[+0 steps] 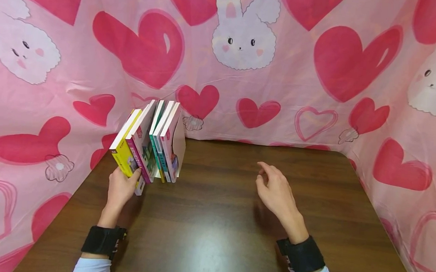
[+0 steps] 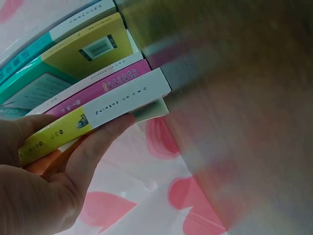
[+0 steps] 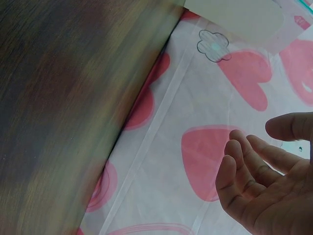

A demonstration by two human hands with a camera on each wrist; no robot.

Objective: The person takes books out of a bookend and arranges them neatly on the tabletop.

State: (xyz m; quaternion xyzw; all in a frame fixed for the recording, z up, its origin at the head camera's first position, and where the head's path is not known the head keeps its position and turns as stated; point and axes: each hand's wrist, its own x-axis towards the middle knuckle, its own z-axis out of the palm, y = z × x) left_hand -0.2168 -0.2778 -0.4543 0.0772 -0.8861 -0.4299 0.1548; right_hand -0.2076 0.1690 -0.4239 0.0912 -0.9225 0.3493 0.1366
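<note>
White sleeves [image 1: 91,268] nearest in the head view. Gripping the yellow book [image 1: 121,160] with the left fingers [image 1: 135,176] — other books [image 1: 156,155] just right of these — and relaxing the right fingers [image 1: 272,172] above the tabletop [image 1: 206,202]. Left wrist: pinching the yellow book, with a magenta-spined book [image 2: 102,89] above the fingers. Right wrist: holding nothing, heart-patterned cloth [image 3: 164,161] behind the loosely bent fingers.

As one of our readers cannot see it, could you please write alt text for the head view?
A person's left hand grips a yellow book at the left end of a row of books on a brown table. The right hand hovers over the table, holding nothing; pink fabric with hearts and rabbits hangs behind.
</note>
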